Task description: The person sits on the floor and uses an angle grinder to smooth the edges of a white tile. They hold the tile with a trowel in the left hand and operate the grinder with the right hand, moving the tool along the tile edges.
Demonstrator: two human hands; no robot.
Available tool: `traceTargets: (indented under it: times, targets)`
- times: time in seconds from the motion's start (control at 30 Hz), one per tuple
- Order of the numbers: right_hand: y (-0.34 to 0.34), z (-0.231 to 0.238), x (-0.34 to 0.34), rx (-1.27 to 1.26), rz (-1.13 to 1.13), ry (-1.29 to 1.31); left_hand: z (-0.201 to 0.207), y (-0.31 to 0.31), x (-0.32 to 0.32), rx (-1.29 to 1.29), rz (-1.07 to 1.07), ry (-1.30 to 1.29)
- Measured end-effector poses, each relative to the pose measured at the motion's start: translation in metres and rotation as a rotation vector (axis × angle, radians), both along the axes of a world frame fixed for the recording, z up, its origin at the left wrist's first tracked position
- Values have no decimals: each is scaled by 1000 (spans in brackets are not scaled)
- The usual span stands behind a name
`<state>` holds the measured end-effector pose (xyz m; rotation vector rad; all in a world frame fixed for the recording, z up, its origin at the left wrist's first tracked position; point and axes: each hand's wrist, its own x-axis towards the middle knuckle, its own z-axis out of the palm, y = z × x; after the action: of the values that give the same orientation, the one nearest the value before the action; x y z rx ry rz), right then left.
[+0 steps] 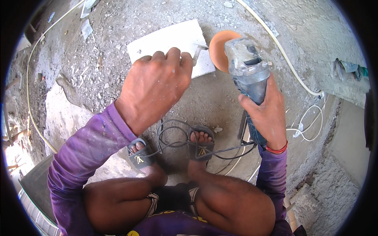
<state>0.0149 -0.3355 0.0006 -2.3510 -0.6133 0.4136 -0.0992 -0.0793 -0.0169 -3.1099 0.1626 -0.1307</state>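
My right hand (265,112) is wrapped round the body of a dusty angle grinder (250,65). An orange disc (220,51) is fitted at the grinder's head, which points away from me. My left hand (155,84) is closed, knuckles up, over a white slab (169,37) lying on the ground. From its fingers sticks out a small bent grey metal piece (197,54), its end close to the disc but apart from it; the rest is hidden under the fingers. A black cord (224,156) lies looped between my feet and runs toward the grinder.
Gravel and rubble (106,51) cover the dusty ground. A pale hose (277,43) curves past on the right, and another pale line (29,86) bends along the left. Thin white wire (321,122) lies coiled beside a rough wall (346,133).
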Motion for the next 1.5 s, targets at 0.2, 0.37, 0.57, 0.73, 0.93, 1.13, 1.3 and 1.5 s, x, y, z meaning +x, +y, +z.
traceTargets:
  times: [0.2, 0.37, 0.57, 0.73, 0.93, 1.13, 1.3, 1.5]
  targets:
    - [-8, -3, 2, 51, -7, 36, -5, 5, -3, -1, 22, -57]
    - [-19, -6, 5, -8, -31, 47, -5, 8, -3, -114, 78, -15]
    - [-25, -6, -4, 73, -166, 116, -6, 38, -6, -701, 211, 130]
    - [-34, -9, -6, 100, -221, 124, -13, 62, -9, -1126, 386, 327]
    - [-34, -9, -7, 119, -247, 123, -32, 72, -15, -1409, 426, 427]
    - [-35, -8, -9, 134, -250, 83, -50, 72, -20, -1454, 393, 454]
    - [-34, -6, -11, 122, -231, 45, -58, 76, -23, -1440, 358, 504]
    - [-31, -3, -13, 101, -223, 17, -56, 73, -23, -1407, 371, 537]
